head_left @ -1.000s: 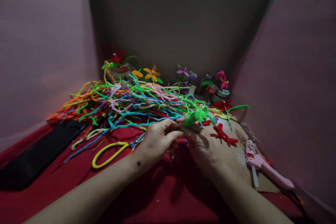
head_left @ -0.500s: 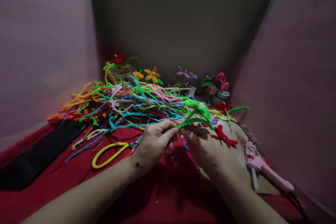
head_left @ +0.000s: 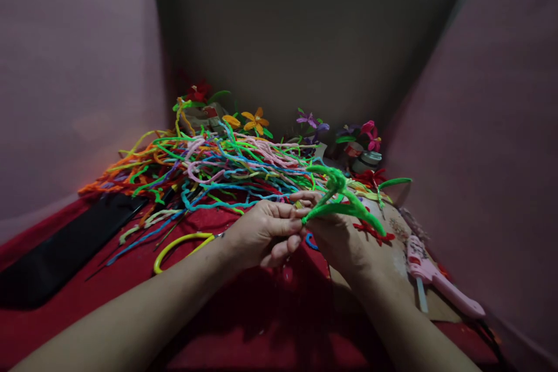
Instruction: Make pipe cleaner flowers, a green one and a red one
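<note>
A green pipe-cleaner flower (head_left: 337,183) with long leaves stands up and tilts to the right between my hands. My left hand (head_left: 272,232) is closed, thumb and forefinger pinching the flower's base, the other fingers curled below. Behind the leaves, my right hand (head_left: 337,238) curls its fingers toward the same stem and meets the left fingertips; the leaves hide part of its grip. A small yellow bit (head_left: 299,204) shows by the right fingertips. Yellow-handled scissors (head_left: 174,244) lie partly under my left wrist. A red pipe-cleaner flower (head_left: 370,232) is partly covered behind my right hand.
Many coloured pipe cleaners (head_left: 244,157) are heaped across the back. Finished flowers, including an orange one (head_left: 255,122), stand behind them. On the right, a pink glue gun (head_left: 436,282) rests on a cardboard sheet (head_left: 392,285). A black flat object (head_left: 65,256) lies left on the red cloth (head_left: 209,325).
The green flower has turned, and its leaf now reaches farther right and down. My right fingers have shifted up behind it. My left forearm covers more of the scissors.
</note>
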The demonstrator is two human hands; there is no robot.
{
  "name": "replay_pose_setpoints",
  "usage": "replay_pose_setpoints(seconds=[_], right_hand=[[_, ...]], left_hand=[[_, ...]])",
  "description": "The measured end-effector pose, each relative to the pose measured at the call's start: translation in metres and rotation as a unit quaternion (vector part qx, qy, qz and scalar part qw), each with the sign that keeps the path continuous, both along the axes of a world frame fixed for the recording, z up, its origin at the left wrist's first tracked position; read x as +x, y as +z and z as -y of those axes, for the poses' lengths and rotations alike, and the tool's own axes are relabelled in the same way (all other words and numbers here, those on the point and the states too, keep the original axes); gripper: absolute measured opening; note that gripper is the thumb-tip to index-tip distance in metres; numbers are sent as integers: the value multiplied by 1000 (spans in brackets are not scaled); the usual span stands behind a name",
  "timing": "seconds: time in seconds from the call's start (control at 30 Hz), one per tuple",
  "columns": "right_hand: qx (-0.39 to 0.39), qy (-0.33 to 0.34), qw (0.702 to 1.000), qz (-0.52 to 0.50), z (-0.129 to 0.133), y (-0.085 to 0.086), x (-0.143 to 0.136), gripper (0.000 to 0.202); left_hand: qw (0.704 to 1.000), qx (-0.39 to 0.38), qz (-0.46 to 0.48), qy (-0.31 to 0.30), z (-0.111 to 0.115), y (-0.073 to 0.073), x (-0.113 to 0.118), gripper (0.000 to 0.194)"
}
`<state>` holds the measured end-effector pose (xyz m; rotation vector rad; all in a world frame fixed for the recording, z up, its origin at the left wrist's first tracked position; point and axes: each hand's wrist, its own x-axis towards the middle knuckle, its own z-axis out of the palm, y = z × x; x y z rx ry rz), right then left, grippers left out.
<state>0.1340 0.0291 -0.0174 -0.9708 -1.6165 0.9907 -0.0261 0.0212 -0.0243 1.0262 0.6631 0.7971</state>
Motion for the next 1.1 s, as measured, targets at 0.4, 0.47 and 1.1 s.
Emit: replay_pose_setpoints(seconds=[0.4,0.47,1.1], right_hand=[[56,-23,993,-100,3,-19,-18,20],[68,-10,993,-97,1,-20,-16,20],[59,22,996,-58,-8,-25,3,17]], left_hand=[[890,326,-211,238,9,-10,9,18],[922,276,-183,203,6,-7,7,20],[997,50,-37,-42,0,5,-3,19]])
